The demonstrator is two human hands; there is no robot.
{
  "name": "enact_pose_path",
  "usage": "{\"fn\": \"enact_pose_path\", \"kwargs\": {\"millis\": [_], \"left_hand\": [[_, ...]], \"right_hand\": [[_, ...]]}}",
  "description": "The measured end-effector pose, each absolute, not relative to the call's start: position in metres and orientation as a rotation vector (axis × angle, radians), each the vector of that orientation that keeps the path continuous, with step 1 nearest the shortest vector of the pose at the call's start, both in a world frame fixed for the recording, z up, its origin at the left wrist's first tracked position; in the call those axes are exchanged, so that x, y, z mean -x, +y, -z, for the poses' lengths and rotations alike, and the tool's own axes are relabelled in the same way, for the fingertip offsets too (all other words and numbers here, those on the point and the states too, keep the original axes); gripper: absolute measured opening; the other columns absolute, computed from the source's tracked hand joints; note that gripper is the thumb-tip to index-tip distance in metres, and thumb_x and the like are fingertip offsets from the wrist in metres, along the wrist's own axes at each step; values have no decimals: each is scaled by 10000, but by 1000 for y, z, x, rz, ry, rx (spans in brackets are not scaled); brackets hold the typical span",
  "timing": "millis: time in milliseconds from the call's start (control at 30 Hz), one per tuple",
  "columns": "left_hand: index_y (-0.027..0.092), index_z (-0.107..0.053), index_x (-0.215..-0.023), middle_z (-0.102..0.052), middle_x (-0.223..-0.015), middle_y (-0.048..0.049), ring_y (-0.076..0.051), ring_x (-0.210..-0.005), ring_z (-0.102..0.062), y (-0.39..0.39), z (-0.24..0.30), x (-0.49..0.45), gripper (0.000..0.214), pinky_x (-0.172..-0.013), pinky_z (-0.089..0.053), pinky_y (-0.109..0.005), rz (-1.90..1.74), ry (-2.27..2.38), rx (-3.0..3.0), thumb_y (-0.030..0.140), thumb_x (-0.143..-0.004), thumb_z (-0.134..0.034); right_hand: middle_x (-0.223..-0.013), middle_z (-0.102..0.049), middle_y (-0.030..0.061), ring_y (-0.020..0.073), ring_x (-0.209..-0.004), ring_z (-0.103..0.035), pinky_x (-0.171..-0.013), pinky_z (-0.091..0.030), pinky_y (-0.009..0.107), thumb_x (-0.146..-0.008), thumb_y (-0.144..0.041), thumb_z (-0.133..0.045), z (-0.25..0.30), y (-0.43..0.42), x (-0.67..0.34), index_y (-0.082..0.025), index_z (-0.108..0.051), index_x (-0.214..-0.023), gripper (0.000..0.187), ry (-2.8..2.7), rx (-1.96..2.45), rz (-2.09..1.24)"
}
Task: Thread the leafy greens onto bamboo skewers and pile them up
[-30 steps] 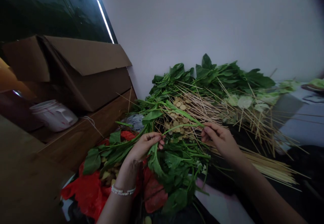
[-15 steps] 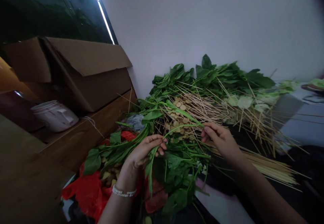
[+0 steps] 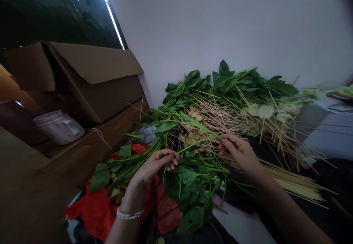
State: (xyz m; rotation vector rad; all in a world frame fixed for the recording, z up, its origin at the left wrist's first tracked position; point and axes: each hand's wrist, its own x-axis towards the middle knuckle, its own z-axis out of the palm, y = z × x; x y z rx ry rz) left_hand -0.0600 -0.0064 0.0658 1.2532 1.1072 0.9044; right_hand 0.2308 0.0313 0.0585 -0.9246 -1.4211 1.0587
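Observation:
My right hand (image 3: 239, 152) is closed in a pinch on the stem end of a leafy green (image 3: 199, 125), whose stalks spread to the left. Thumb and fingers of my left hand (image 3: 156, 164), with a beaded bracelet at the wrist, pinch one of its thin side stalks. Below the hands lies a heap of loose leaves and stems (image 3: 193, 185). More greens (image 3: 138, 161) rest left of my left hand, partly over a red plastic bag (image 3: 96, 211). Just behind the held green are skewered potato-like slices (image 3: 193, 137).
Bundled greens (image 3: 242, 82) lean at the white wall. Right of them lie skewers with pale cabbage-like leaves (image 3: 266, 111), and bare wooden skewers (image 3: 298, 185) nearer me. To the left are a cardboard box (image 3: 99, 93) and a white mug-like container (image 3: 59, 126) on a wooden ledge (image 3: 118, 135).
My left hand has shifted slightly left and down along the side stalk. The leaf that hung below its fingers is now mostly hidden. My right hand keeps its pinch nearly in place.

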Motion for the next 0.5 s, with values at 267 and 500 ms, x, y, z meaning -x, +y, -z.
{"fn": "enact_pose_path", "kwargs": {"millis": [267,500], "left_hand": [[165,-646,-672,-554,-609,21,-127,-603,-463,-17,-63,66,181,-564,-362,-217,-990,1630,-1801,282,-765,-543],[197,-548,-569,-470,-465,39,-128,-436,-430,-46,-66,112,294,-434,-333,-214,-1213,1789,-1408,384,-772,-444]], "right_hand": [[-692,-641,8,149,-588,-621,-585,-522,286,-819,-426,-621,-58,27,-224,-165,-641,-954,295,-1511,945,-1095],[-673,-612,-9,146,-573,-617,-583,-520,284,-824,-460,-589,-60,27,-224,-179,-604,-925,299,-1497,942,-1152]]}}
